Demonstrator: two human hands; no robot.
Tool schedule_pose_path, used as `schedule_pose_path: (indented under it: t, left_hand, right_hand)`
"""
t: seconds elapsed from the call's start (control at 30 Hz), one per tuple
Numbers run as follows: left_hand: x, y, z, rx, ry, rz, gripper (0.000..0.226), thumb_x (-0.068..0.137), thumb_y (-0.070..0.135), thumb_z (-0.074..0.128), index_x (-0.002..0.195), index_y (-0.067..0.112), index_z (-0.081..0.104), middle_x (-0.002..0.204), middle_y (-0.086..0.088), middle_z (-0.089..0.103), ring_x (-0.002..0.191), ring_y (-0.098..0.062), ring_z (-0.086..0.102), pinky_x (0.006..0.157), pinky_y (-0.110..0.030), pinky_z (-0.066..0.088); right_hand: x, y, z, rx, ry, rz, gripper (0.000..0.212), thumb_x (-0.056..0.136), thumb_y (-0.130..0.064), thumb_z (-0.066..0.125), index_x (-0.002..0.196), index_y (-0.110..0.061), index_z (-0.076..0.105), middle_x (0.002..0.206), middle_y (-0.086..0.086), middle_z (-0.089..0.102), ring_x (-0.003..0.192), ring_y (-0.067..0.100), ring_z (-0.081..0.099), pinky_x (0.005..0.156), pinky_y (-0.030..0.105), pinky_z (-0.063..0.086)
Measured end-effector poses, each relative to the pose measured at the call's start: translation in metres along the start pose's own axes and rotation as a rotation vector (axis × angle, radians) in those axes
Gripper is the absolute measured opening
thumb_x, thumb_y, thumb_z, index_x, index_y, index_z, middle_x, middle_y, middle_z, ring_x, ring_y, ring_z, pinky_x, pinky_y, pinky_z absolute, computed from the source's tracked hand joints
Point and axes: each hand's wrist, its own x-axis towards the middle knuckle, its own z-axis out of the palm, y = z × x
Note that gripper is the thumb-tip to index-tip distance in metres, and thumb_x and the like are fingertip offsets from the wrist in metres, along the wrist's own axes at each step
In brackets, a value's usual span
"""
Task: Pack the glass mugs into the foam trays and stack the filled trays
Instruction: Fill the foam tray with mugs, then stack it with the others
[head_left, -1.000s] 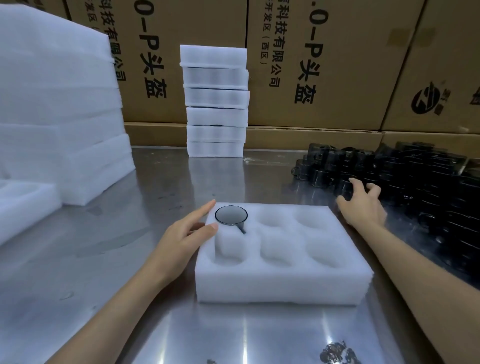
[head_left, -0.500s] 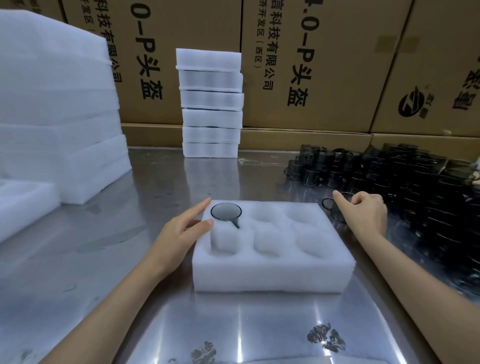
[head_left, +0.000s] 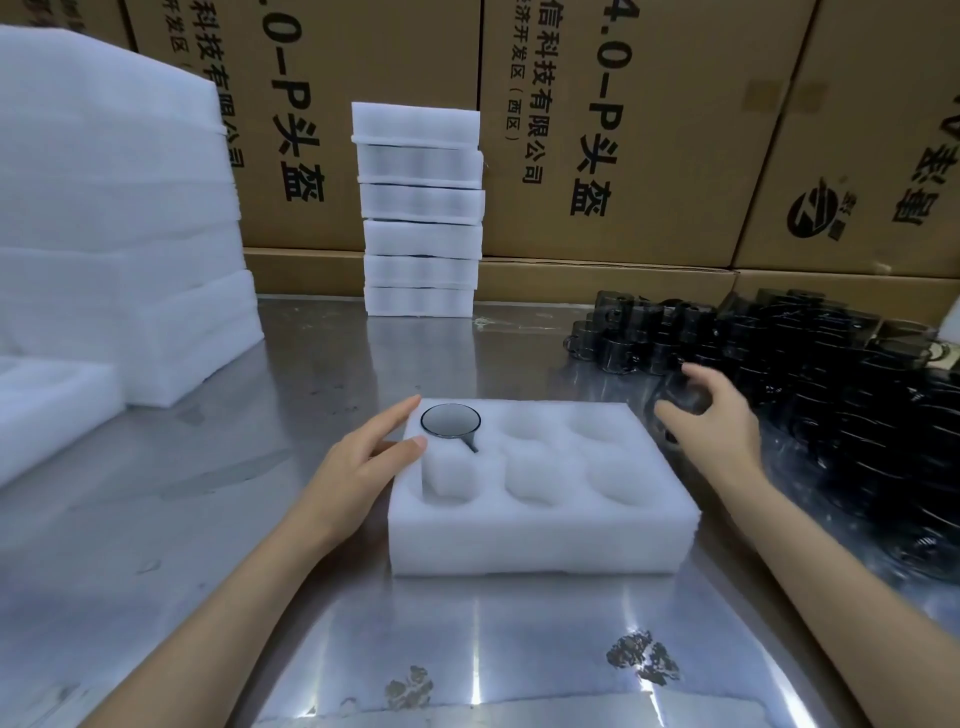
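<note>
**While one mug sits packed, the next hangs just right of the tray**

Though five pockets of the foam tray (head_left: 540, 525) lie bare, its far-left pocket already holds a dark glass mug (head_left: 450, 422), handle pointing near and right. The left hand (head_left: 363, 462) rests with straight fingers against the tray's left edge, steadying it. The right hand (head_left: 714, 423) curls round a second mug (head_left: 681, 397), just off the tray's far-right corner, beside the heap of mugs (head_left: 810, 374) on the worktop (head_left: 208, 519). From there, I'd judge the empty pockets lie to the left and slightly nearer, a short carry for the right hand.
</note>
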Motion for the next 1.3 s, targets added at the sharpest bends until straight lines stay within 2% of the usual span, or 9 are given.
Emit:
schedule_pose_path:
  t: [0.17,0.27,0.4,0.6,0.77,0.9,1.03,1.17,1.3]
  left_hand:
    - [0.002,0.002,0.001,-0.001,-0.002,0.015,0.06,0.074,0.044,0.056,0.132,0.035,0.052,0.111,0.029,0.062,0.106,0.015,0.054,0.102,-0.026,0.04]
    - [0.003,0.002,0.002,0.007,0.003,0.025,0.057,0.073,0.042,0.056,0.13,0.037,0.052,0.103,0.037,0.06,0.101,0.022,0.052,0.086,-0.006,0.04]
    - [0.004,0.001,0.002,0.006,0.012,0.028,0.055,0.073,0.041,0.056,0.128,0.038,0.052,0.103,0.038,0.06,0.101,0.021,0.052,0.086,-0.012,0.04]
    - [0.004,0.002,0.003,0.008,0.015,0.041,0.057,0.074,0.042,0.055,0.13,0.036,0.052,0.114,0.034,0.057,0.104,0.02,0.051,0.092,-0.018,0.039]
    - [0.003,0.003,0.004,0.032,0.015,0.038,0.056,0.074,0.043,0.054,0.13,0.04,0.05,0.107,0.03,0.061,0.101,0.019,0.053,0.089,-0.014,0.04]
    - [0.003,0.004,0.002,0.06,0.015,0.034,0.059,0.075,0.043,0.054,0.133,0.037,0.05,0.111,0.024,0.062,0.104,0.011,0.056,0.097,-0.023,0.042]
    - [0.004,0.008,0.004,0.137,0.039,0.105,0.047,0.088,0.029,0.062,0.133,0.034,0.049,0.133,0.016,0.053,0.115,0.007,0.05,0.1,-0.022,0.037]
    - [0.003,0.024,0.007,0.221,0.049,0.257,0.052,0.081,0.038,0.057,0.132,0.038,0.048,0.141,0.025,0.041,0.13,0.011,0.034,0.108,-0.018,0.027]
    - [0.002,0.05,0.012,0.529,-0.104,0.432,0.058,0.082,0.046,0.045,0.138,0.047,0.029,0.146,0.034,0.023,0.136,0.013,0.018,0.113,-0.017,0.013]
  right_hand:
    - [-0.013,-0.054,-0.013,0.409,-0.038,-0.364,0.057,0.082,-0.018,0.072,0.132,-0.032,0.049,0.111,-0.023,0.058,0.1,-0.015,0.055,0.078,0.001,0.043]
    - [-0.032,-0.078,0.003,0.386,-0.291,-0.441,0.059,0.08,-0.018,0.074,0.132,-0.032,0.051,0.119,-0.019,0.061,0.107,-0.003,0.058,0.09,0.014,0.046]
    - [-0.043,-0.081,0.021,0.051,-0.49,-0.544,0.057,0.085,-0.03,0.068,0.137,-0.037,0.045,0.142,-0.014,0.046,0.127,0.0,0.042,0.092,0.021,0.047]
    - [-0.046,-0.084,0.023,-0.109,-0.557,-0.561,0.056,0.09,-0.036,0.058,0.142,-0.042,0.036,0.146,-0.018,0.036,0.12,0.014,0.049,0.1,0.042,0.042]
    - [-0.047,-0.084,0.022,-0.132,-0.583,-0.563,0.054,0.091,-0.034,0.057,0.142,-0.04,0.038,0.142,-0.019,0.039,0.111,0.019,0.054,0.099,0.041,0.043]
    - [-0.049,-0.084,0.021,-0.171,-0.608,-0.56,0.052,0.093,-0.036,0.055,0.142,-0.04,0.038,0.143,-0.02,0.038,0.113,0.019,0.054,0.099,0.039,0.043]
    - [-0.049,-0.083,0.02,-0.214,-0.629,-0.546,0.053,0.093,-0.041,0.052,0.142,-0.047,0.032,0.152,-0.019,0.026,0.118,0.015,0.051,0.101,0.038,0.041]
    - [-0.051,-0.083,0.014,-0.128,-0.597,-0.568,0.053,0.093,-0.04,0.042,0.143,-0.05,0.026,0.154,-0.028,0.008,0.138,-0.004,0.019,0.111,0.026,0.021]
    - [-0.052,-0.084,0.003,-0.136,-0.528,-0.541,0.066,0.081,-0.036,0.025,0.147,-0.042,0.022,0.149,-0.036,0.003,0.134,-0.02,-0.003,0.111,0.019,0.01]
